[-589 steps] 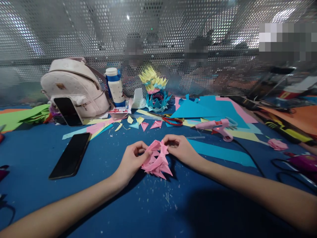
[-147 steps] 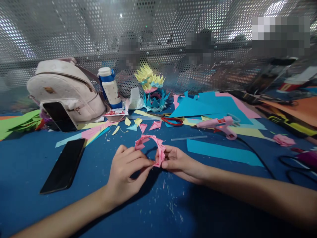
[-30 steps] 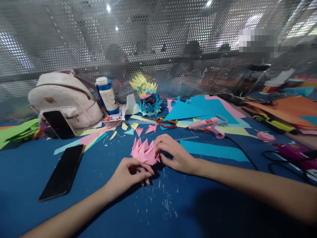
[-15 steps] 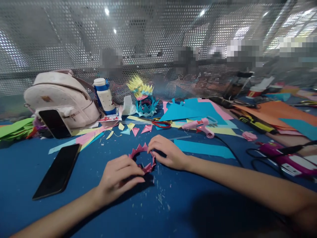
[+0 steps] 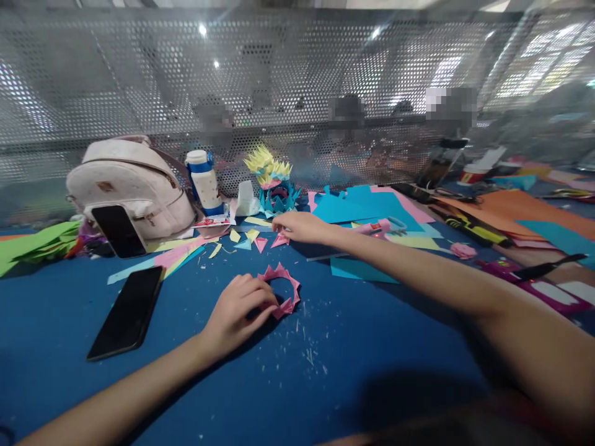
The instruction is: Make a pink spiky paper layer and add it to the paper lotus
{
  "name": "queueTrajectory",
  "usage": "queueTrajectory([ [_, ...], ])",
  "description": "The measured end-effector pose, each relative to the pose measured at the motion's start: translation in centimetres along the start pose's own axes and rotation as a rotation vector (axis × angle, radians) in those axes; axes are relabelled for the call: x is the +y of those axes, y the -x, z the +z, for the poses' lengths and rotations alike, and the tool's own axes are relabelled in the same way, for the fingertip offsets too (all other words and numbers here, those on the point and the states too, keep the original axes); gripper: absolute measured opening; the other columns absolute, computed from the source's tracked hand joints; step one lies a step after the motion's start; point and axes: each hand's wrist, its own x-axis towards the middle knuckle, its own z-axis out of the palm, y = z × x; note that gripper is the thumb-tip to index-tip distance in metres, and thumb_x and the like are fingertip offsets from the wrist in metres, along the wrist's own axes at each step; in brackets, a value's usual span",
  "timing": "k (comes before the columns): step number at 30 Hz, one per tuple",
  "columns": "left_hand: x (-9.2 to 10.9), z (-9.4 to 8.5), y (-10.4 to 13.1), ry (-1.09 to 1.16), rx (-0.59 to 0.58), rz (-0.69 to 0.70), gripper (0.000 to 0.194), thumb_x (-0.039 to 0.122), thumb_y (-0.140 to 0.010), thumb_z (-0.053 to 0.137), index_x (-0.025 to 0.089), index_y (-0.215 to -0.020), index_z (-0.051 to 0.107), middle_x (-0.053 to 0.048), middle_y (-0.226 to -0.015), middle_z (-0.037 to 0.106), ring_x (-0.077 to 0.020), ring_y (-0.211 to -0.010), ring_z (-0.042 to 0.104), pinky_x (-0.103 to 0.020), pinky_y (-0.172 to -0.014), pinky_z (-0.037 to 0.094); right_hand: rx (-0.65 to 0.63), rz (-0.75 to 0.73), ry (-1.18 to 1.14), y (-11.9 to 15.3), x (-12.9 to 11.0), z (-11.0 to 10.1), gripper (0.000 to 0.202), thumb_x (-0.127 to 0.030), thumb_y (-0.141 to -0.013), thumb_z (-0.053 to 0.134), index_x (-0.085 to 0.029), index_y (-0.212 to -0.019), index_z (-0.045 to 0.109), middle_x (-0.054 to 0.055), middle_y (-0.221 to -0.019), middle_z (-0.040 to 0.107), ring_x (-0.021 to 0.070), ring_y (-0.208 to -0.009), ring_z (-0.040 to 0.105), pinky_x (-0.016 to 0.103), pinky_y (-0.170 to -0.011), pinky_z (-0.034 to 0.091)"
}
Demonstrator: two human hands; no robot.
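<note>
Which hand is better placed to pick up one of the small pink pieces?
Right, most likely: the right hand is at the small pink pieces, while the left hand is on the pink ring, closer to the person.

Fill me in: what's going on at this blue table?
A person has the left hand at the left side of a spiky pink paper ring lying on the table. The right hand is over by a small folded pink piece; whether it has gripped that piece is unclear. The pink glue gun lies partly behind the right forearm, unheld. Farther back stands a paper model with yellow and blue points.
</note>
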Motion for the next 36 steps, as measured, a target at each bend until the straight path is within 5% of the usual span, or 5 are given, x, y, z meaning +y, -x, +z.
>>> queueTrajectory([
  [6, 0.1, 0.1, 0.0, -0.019, 0.035, -0.030, 0.019, 0.011, -0.091, 0.044, 0.019, -0.093, 0.060, -0.005, -0.093, 0.066, -0.0187, -0.085, 0.056, -0.033, -0.075, 0.038, -0.110, 0.028, 0.109, -2.5, 0.3, 0.2, 0.031, 0.000, -0.079, 0.052, -0.018, -0.097, 0.069, 0.007, -0.099, 0.070, 0.0197, -0.091, 0.060, 0.028, -0.057, 0.026],
  [13, -0.1, 0.1, 0.1, 0.007, 0.032, -0.015, 0.023, 0.006, -0.090, 0.041, 0.019, -0.093, 0.060, -0.006, -0.093, 0.065, -0.0186, -0.084, 0.055, -0.033, -0.075, 0.039, -0.281, 0.026, 0.150, -4.3, 0.6, 0.2, 0.030, -0.005, -0.073, 0.066, -0.020, -0.099, 0.071, 0.007, -0.106, 0.069, 0.0205, -0.096, 0.057, 0.026, -0.058, 0.027],
  [19, -0.2, 0.1, 0.1, 0.022, 0.029, -0.012, 0.023, 0.006, -0.090, 0.041, 0.020, -0.094, 0.058, -0.006, -0.094, 0.065, -0.0194, -0.086, 0.056, -0.034, -0.076, 0.039, -0.457, 0.009, 0.112, -5.4, 0.8, 0.0, 0.018, -0.011, -0.072, 0.071, -0.017, -0.089, 0.073, 0.003, -0.084, 0.071, 0.0151, -0.075, 0.059, 0.024, -0.056, 0.029],
  [36, 0.1, 0.0, 0.0, 0.040, 0.031, -0.019, 0.024, 0.006, -0.089, 0.040, 0.019, -0.095, 0.059, -0.006, -0.094, 0.065, -0.0195, -0.085, 0.054, -0.034, -0.076, 0.039, -0.465, -0.069, 0.006, -5.2, -0.9, 0.2, 0.023, -0.019, -0.075, 0.072, -0.013, -0.097, 0.071, 0.004, -0.088, 0.072, 0.0130, -0.068, 0.059, 0.025, -0.060, 0.032],
])
